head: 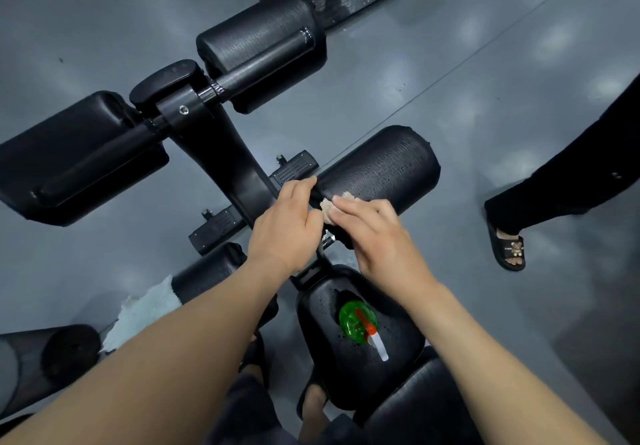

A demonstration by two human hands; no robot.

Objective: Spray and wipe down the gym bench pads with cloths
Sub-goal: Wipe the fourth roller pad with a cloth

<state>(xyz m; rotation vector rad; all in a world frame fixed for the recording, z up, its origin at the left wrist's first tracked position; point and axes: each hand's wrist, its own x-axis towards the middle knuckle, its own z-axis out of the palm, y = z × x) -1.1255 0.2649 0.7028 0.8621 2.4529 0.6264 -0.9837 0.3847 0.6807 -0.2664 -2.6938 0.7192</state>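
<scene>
spray bottle (356,323) on seat pad (398,351), cloth (327,205) on roller pad (381,171)

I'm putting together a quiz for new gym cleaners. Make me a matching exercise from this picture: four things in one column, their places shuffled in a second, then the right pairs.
Things
1. green spray bottle
2. beige cloth
3. white cloth
4. black sandal

Places
A. draped over the lower-left roller pad
B. on the grey floor, at the right
C. standing on the seat pad
D. under the right hand, on the long roller pad

Pairs: 1-C, 2-D, 3-A, 4-B
</scene>
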